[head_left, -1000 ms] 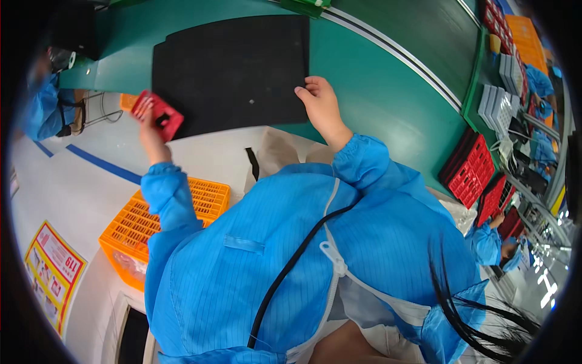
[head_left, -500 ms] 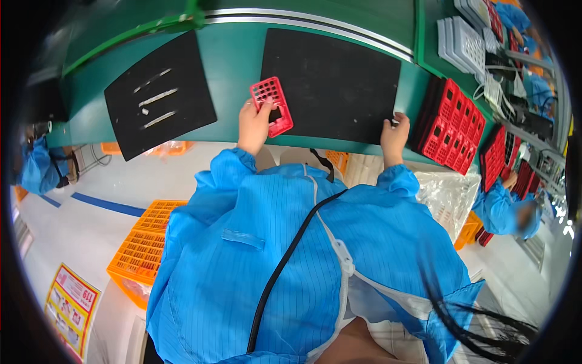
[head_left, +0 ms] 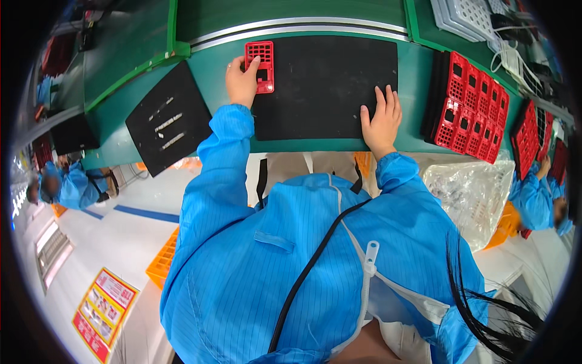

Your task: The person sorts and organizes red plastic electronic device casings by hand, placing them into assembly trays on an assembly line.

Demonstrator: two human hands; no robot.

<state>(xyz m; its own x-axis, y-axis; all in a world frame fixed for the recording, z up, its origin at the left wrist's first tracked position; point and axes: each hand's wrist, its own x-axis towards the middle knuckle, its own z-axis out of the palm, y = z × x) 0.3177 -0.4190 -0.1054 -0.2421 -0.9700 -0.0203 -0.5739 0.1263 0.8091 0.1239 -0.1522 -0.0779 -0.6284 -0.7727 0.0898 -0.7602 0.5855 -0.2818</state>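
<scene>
My left hand (head_left: pixel 242 84) grips the left side of a red plastic shell (head_left: pixel 260 52), its thumb reaching over the face. The shell is rectangular, with a grid of square holes and a larger window, much like a calculator front. It is at the far left corner of a big black mat (head_left: pixel 321 91); whether it rests on the mat or is held just above I cannot tell. My right hand (head_left: pixel 382 124) lies palm down with fingers stretched at the mat's right side, and nothing shows in it.
Rows of similar red shells (head_left: pixel 473 109) stand at the right of the green bench. A smaller black mat (head_left: pixel 167 121) at the left carries several thin pale strips. Grey trays (head_left: pixel 467 19) sit far right. Below the bench are a plastic-covered bin (head_left: pixel 467 188) and an orange crate (head_left: pixel 162 261).
My left hand has carried the red shell farther away, and the shell now stands straighter to the mat. My right hand has gone from curled at the mat's right edge to stretched out on it.
</scene>
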